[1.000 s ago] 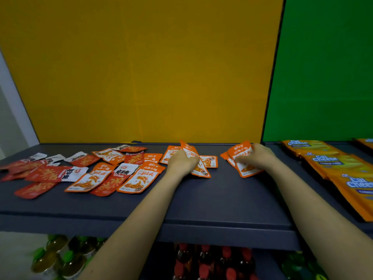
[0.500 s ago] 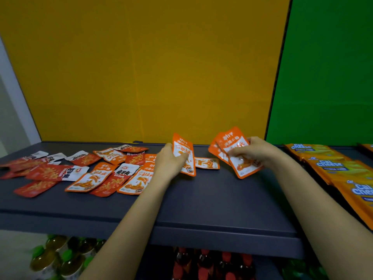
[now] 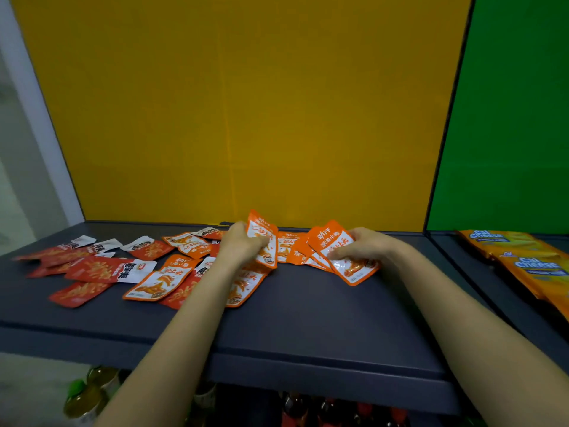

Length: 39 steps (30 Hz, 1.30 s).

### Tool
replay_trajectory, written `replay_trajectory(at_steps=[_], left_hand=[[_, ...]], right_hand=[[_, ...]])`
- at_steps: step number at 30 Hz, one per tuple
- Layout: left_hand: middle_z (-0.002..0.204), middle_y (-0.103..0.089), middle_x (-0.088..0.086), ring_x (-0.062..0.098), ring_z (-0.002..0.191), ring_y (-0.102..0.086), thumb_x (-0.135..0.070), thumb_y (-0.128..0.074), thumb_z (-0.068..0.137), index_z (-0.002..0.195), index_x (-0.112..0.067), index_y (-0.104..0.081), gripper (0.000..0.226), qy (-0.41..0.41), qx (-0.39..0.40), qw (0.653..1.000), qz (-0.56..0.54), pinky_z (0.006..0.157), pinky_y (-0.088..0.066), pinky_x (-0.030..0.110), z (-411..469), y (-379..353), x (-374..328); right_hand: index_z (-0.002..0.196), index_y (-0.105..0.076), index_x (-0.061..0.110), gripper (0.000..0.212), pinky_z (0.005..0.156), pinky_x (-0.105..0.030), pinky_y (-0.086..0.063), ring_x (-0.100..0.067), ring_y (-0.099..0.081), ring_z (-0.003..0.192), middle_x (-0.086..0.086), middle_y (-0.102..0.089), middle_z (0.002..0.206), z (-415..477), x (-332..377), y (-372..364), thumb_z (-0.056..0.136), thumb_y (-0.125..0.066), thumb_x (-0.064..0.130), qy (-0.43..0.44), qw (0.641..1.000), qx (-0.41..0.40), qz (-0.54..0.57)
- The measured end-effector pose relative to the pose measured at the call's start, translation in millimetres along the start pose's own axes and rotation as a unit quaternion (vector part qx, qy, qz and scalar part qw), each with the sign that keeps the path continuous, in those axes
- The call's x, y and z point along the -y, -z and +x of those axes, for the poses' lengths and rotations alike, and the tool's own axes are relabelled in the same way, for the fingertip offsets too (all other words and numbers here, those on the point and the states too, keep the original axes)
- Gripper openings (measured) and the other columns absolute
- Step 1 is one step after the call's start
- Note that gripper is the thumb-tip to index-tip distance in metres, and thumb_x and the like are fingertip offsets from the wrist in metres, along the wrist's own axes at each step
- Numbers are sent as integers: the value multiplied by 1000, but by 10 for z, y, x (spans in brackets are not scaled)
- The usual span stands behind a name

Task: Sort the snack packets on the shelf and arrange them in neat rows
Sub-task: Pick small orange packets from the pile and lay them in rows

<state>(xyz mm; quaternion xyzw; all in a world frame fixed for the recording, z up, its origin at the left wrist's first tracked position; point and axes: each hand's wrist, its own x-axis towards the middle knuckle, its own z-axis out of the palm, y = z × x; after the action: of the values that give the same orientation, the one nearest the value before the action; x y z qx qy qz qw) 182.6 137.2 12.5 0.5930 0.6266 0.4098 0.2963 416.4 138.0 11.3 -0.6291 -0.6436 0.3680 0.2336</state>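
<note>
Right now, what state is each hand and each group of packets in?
left hand: grips one orange packet, tilted up on end.
right hand: holds a fanned stack of orange packets.
loose packets: red and orange mixed, lying flat, overlapping, unsorted on the shelf.
cheese packs: lying flat, overlapping in a row on the right.
</note>
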Motion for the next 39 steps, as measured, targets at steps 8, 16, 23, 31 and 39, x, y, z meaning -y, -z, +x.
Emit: replay_trajectory(at_steps=[8,16,23,31,39], left_hand=[[123,-59,19,34,115,-54,-22,-64,84,114,1,-54,39,-12,33,995,95,95,-45,40,378,-371,-102],[139,-44,15,32,131,-34,-38,-61,81,126,-9,-47,55,3,66,948,313,105,-25,39,544,-618,-66],[136,-49,20,36,126,-47,-22,-77,74,134,1,-36,76,62,132,976,163,109,-34,45,670,-633,-170],[125,-59,23,37,111,-58,-4,-64,82,120,5,-55,40,-34,140,989,42,95,-48,46,503,-613,-221],[111,-64,13,25,91,-64,-4,-58,87,113,-6,-58,26,-85,180,943,-266,73,-50,31,-245,-424,-640]], right_hand=[[86,-62,19,23,75,-34,-56,-15,-70,75,-1,-73,86,-216,-138,168,71,-79,24,-68,997,-24,-35],[79,-64,20,15,55,-24,-51,-8,-69,57,6,-72,66,-443,-307,177,73,-77,24,-94,992,-79,18],[88,-64,22,19,77,-34,-55,-20,-70,82,-4,-72,91,-626,-365,73,74,-76,22,-73,980,-152,105],[96,-65,19,20,84,-38,-54,-23,-69,88,-10,-71,102,-946,-308,-128,78,-73,15,-12,941,-265,210],[89,-65,16,10,58,-22,-55,-9,-70,60,4,-73,71,-1739,-219,-164,82,-66,9,79,844,-396,353]])
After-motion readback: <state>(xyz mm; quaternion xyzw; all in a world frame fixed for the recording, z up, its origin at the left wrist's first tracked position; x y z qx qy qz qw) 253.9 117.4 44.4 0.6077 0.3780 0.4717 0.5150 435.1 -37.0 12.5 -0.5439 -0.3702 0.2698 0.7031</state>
